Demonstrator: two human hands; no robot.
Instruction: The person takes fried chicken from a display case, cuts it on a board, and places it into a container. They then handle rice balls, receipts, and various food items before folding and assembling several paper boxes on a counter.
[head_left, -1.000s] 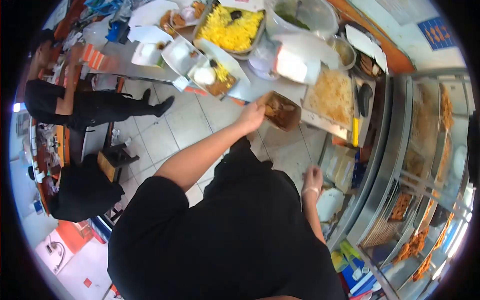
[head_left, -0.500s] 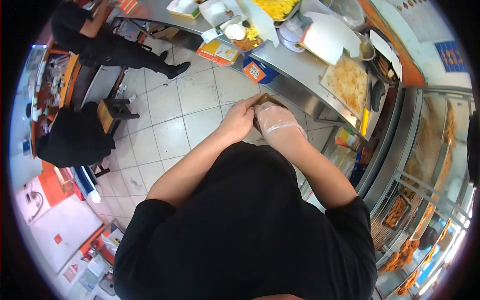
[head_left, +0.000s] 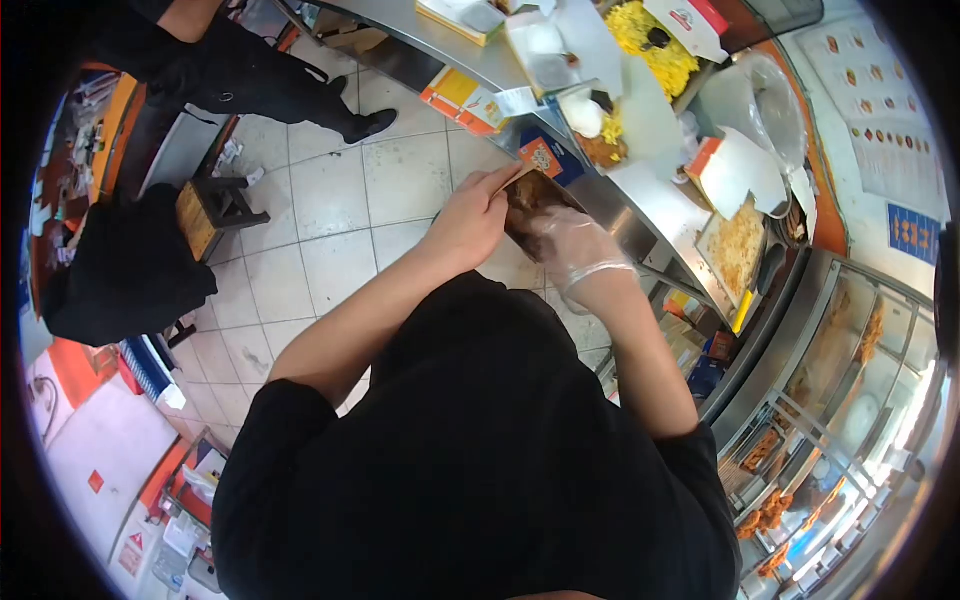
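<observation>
Shifted aside since the earlier frame, the gloved right hand [head_left: 585, 246] bares more of the brown box [head_left: 550, 187], gripped by the left hand [head_left: 468, 222] near the desk [head_left: 652, 194]; right fingertips are hidden among blurry food [head_left: 523, 200], their hold impossible to tell.

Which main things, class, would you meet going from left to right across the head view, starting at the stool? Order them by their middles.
Stool → left hand → box → gloved right hand → board → display case.
</observation>
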